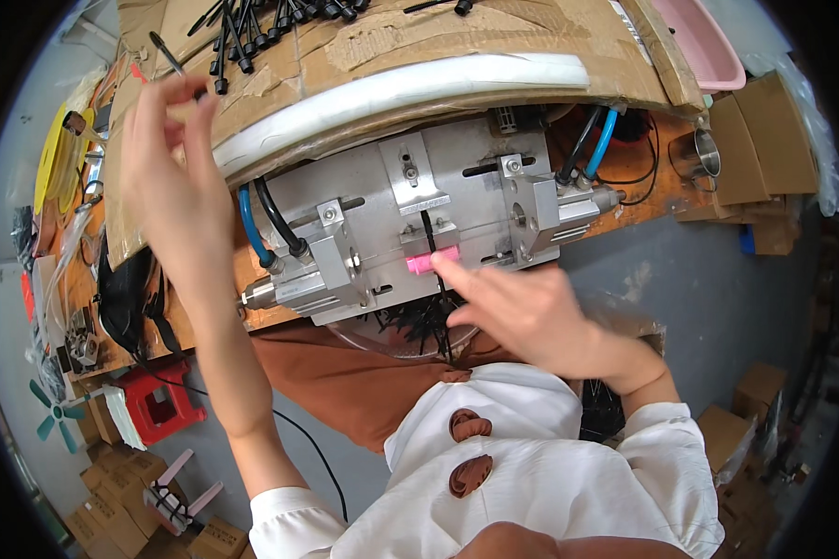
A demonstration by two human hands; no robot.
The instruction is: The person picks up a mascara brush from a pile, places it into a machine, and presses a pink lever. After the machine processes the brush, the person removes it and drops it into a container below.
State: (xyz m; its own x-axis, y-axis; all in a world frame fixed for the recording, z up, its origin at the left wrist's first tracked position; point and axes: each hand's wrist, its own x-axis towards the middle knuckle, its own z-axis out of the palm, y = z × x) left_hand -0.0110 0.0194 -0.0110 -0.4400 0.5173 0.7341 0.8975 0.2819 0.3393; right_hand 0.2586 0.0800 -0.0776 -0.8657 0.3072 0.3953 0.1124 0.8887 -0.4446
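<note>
My left hand (172, 140) is raised over the left part of the cardboard, with its fingertips closed on a thin black rod (166, 52). My right hand (522, 307) reaches to the middle of a metal fixture (382, 214). Its index fingertip touches a small pink cylindrical piece (422, 265), while the thumb stays apart, lower down by a black rod (427, 226). That rod runs across the fixture's centre and passes under the pink piece. The right hand's other fingers are curled and partly hidden.
Several black rods with thick ends (242, 42) lie on the cardboard (364, 47), behind a white padded edge (419, 88). Metal cylinders with blue and black hoses flank the fixture. More black pieces (405, 326) sit below it. A metal cup (694, 156) stands at the right.
</note>
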